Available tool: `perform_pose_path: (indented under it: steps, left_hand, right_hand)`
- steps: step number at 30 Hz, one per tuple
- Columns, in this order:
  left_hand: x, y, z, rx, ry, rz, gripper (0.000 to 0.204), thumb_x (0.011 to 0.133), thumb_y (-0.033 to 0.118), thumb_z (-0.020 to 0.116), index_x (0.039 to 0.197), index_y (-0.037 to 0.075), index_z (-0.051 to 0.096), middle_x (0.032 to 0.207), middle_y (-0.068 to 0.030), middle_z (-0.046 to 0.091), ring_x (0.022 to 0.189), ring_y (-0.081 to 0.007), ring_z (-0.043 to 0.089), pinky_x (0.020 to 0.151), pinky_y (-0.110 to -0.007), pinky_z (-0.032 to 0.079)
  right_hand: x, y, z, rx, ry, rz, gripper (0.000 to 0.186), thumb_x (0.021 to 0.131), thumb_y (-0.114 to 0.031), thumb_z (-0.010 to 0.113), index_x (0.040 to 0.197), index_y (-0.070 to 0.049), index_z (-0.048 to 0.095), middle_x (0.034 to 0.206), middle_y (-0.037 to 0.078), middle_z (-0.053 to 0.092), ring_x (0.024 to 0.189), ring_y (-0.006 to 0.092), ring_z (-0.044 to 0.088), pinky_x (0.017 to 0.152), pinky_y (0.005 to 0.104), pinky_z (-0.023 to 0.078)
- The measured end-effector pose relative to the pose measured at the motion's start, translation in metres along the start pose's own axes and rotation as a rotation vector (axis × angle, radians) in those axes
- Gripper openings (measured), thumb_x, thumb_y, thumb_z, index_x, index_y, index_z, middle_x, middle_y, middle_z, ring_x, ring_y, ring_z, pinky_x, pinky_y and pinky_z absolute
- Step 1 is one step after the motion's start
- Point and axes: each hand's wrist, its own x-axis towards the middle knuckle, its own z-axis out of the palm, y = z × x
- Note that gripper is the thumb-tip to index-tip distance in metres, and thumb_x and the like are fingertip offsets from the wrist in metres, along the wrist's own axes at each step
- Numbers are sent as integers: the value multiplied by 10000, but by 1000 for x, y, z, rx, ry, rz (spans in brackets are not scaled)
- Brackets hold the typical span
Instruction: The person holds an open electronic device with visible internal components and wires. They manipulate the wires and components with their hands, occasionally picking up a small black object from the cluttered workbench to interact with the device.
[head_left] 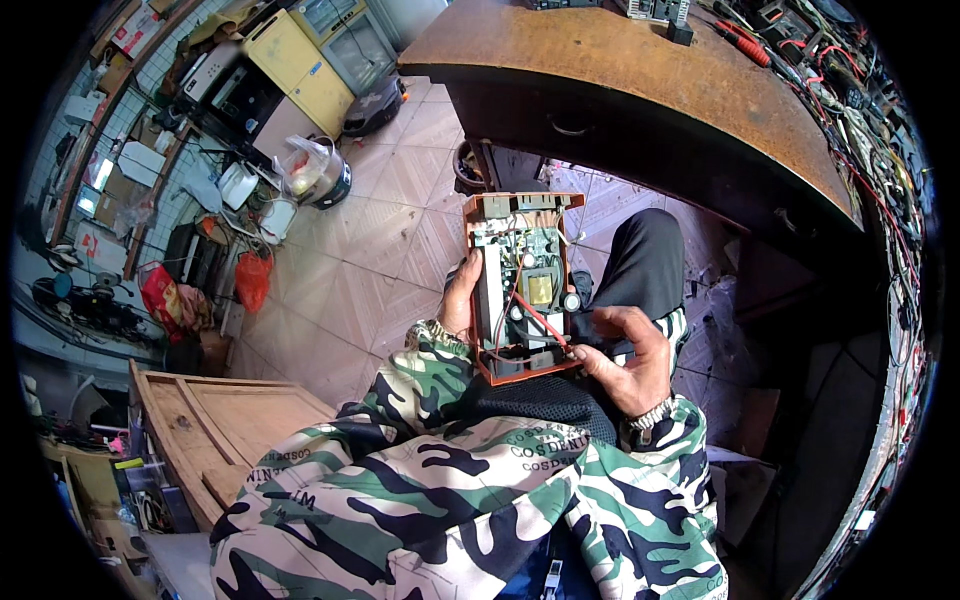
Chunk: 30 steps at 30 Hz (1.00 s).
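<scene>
An open orange casing [469,215] holds a circuit board [520,250] with a yellow-topped transformer [540,290], light metal strips, capacitors and wires. My left hand [459,295] grips the casing's left side, its fingers mostly hidden behind it. My right hand [635,365] is at the lower right corner, thumb touching near the end of a red wire [540,318], index finger raised and curved apart from the thumb. The casing is tilted above my lap, over dark mesh fabric [530,400].
A wooden desk [600,50] with red-handled tools and tangled cables [850,90] stands ahead and right. A bucket with bags [325,185], red bags [255,280], cluttered shelves [120,170] and a yellow cabinet [300,70] are left. A wooden panel [215,420] is at lower left.
</scene>
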Motion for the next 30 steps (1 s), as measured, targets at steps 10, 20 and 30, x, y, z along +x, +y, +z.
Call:
perform_pose_path:
  steps: [10, 20, 30]
  left_hand:
    - [2, 6, 31, 14, -194, -45, 848, 989, 622, 420, 1539, -9, 285, 1407, -281, 511, 1235, -418, 585, 1040, -514, 508]
    - [1, 8, 40, -13, -240, -19, 774, 1008, 587, 431, 1507, 3, 338, 1350, -225, 564, 1175, -352, 627, 1024, -467, 515]
    - [2, 5, 36, 13, -230, -37, 904, 960, 649, 384, 1548, -23, 242, 1414, -304, 488, 1237, -451, 569, 1061, -533, 480]
  right_hand:
    - [21, -45, 21, -252, -210, -420, 252, 753, -108, 796, 970, -20, 703, 837, 105, 609, 763, 313, 640, 659, 405, 527]
    - [24, -52, 38, -359, -274, -532, 212, 678, -104, 789, 846, -27, 683, 842, 98, 582, 762, 294, 624, 631, 409, 514]
    - [27, -53, 39, -189, -234, -580, 263, 657, -1, 754, 886, -14, 626, 820, 109, 597, 744, 324, 630, 637, 419, 510]
